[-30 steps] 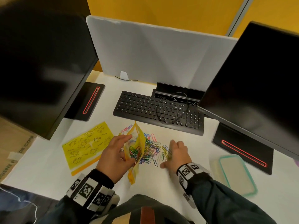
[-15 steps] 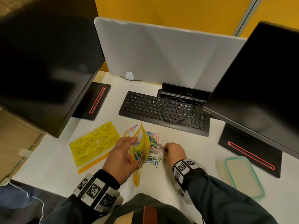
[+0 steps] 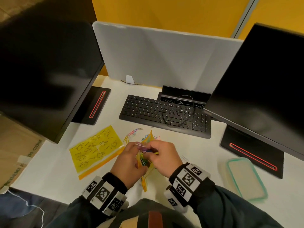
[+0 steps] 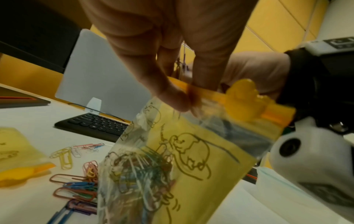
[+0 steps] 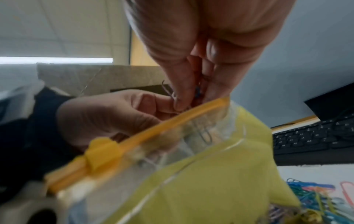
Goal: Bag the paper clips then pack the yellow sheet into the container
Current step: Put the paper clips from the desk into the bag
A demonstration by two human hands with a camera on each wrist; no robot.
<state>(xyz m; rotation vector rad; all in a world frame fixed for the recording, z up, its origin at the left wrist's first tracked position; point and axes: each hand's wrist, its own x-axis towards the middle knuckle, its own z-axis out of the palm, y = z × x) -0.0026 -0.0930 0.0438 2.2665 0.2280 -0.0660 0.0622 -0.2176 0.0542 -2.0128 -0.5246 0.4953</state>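
My left hand [image 3: 132, 152] holds a yellow zip bag [image 3: 145, 162] upright above the desk, pinching its orange top strip [image 4: 206, 92]. Through its clear side, several coloured paper clips [image 4: 138, 171] show inside. My right hand [image 3: 153, 149] pinches a few clips [image 5: 197, 91] just over the bag's open mouth [image 5: 201, 128]. More loose clips [image 3: 133, 133] lie on the desk behind the bag. The yellow sheet [image 3: 96, 148] with duck drawings lies flat to the left. A teal-rimmed container [image 3: 238, 159] stands at the right.
A black keyboard [image 3: 164, 112] with a looped cable lies behind the clips. Two dark monitors [image 3: 41, 71] overhang the desk on both sides, their black bases [image 3: 253, 155] on the desk. A grey divider [image 3: 156, 58] closes the back.
My right hand has left the pile on the desk and come up to the bag's mouth with clips pinched in it. The left hand keeps holding the bag.
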